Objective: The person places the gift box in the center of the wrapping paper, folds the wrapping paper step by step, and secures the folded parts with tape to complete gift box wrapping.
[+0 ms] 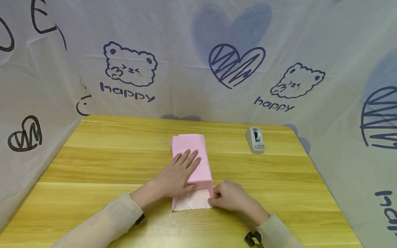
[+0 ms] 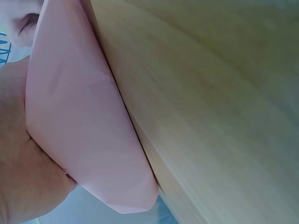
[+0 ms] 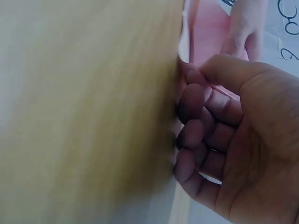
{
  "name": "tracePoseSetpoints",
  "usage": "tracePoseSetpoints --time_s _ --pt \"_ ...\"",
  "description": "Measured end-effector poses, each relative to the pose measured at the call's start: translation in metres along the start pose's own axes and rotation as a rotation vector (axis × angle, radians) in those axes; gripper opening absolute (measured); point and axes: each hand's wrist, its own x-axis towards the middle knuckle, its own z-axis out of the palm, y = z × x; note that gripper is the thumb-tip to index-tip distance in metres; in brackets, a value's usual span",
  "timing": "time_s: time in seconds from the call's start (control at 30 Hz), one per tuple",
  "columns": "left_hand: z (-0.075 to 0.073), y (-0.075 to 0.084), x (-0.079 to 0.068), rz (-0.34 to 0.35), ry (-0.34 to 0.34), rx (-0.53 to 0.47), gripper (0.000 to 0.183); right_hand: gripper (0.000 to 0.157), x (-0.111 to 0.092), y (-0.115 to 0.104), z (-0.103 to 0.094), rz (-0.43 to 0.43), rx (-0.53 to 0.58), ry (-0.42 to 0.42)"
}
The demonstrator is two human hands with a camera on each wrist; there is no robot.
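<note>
A long box-shaped bundle in pink wrapping paper lies lengthwise on the table. My left hand rests flat on its top, fingers spread and pointing away, thumb over the near end. A paler flap of the paper sticks out toward me at that end. My right hand pinches the flap's right corner between thumb and curled index finger, as the right wrist view also shows at the fingertips. In the left wrist view the pink side of the bundle fills the left part. What is inside the paper is hidden.
A grey tape dispenser with a roll stands at the back right of the wooden table. White cloth printed with bears and hearts hangs behind the table and along both sides.
</note>
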Motion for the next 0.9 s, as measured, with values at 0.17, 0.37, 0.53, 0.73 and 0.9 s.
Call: tracePoseSetpoints --time_s 0.17,0.37,0.53,0.73,0.9 --pt "0.0000 -0.0002 0.0003 -0.003 -0.004 0.008 0.087 0.038 -0.0005 0.0004 0.0016 0.001 0.003 -0.029" --pt "0.0006 -0.0001 0.0005 0.000 -0.015 0.011 0.088 0.039 -0.0018 -0.0022 0.0005 0.000 -0.011 -0.068" --pt "0.0010 -0.0002 0.0003 -0.001 -0.013 0.015 0.088 0.038 -0.0029 -0.0054 -0.0005 -0.013 -0.018 -0.092" --pt "-0.0001 -0.0006 -0.0005 0.001 -0.003 0.018 0.087 0.037 -0.0008 -0.0062 0.0002 -0.051 -0.027 -0.078" --pt "-0.0002 -0.0002 0.0000 0.000 -0.003 0.015 0.088 0.032 -0.0007 0.0031 -0.0042 -0.101 0.100 -0.133"
